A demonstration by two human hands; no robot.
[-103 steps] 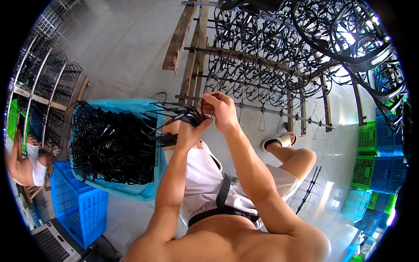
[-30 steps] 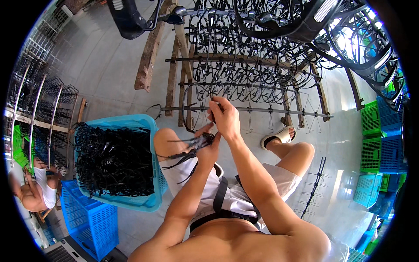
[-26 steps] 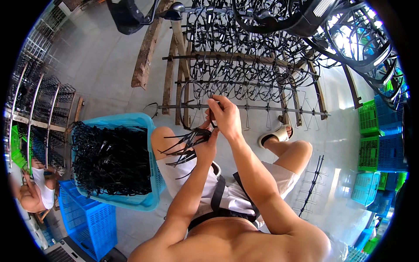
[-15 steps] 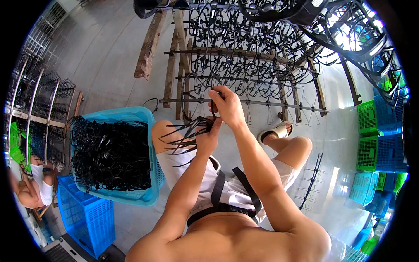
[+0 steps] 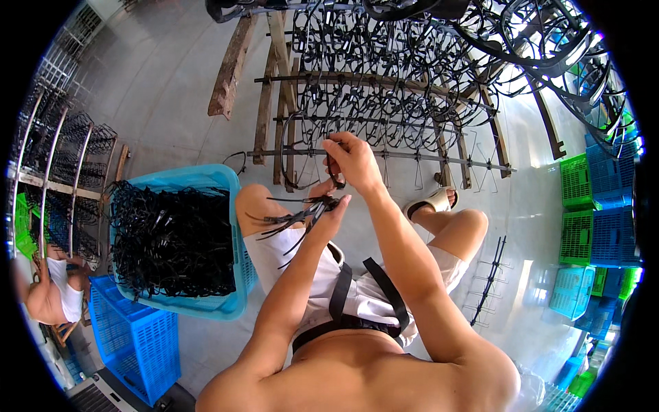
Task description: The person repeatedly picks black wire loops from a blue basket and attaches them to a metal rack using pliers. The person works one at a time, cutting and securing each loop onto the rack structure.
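My left hand [image 5: 332,214] is closed around a bunch of thin black curved strips [image 5: 285,221], which fan out to the left over my knee. Just above it, my right hand [image 5: 358,163] pinches a single black curved strip [image 5: 337,180] between thumb and fingers. Both hands are in front of the nearest metal bar [image 5: 405,155] of a rack, where wire hooks stick out. More black curved pieces [image 5: 384,103] hang in dense rows on the bars behind. Whether the pinched strip touches the bar is hidden by my fingers.
A light-blue basket [image 5: 240,302] heaped with black strips stands left of my knee. Beside it is a blue crate [image 5: 141,350]. Wooden posts [image 5: 232,69] support the rack. A hooked rod [image 5: 489,281] lies on the floor. Stacked green crates [image 5: 575,237] line the right; a person [image 5: 58,292] sits far left.
The strips in my left hand have swung and bunched lower. My right hand has shifted slightly left, and a curved strip now shows below its fingers. The whole view has shifted a little.
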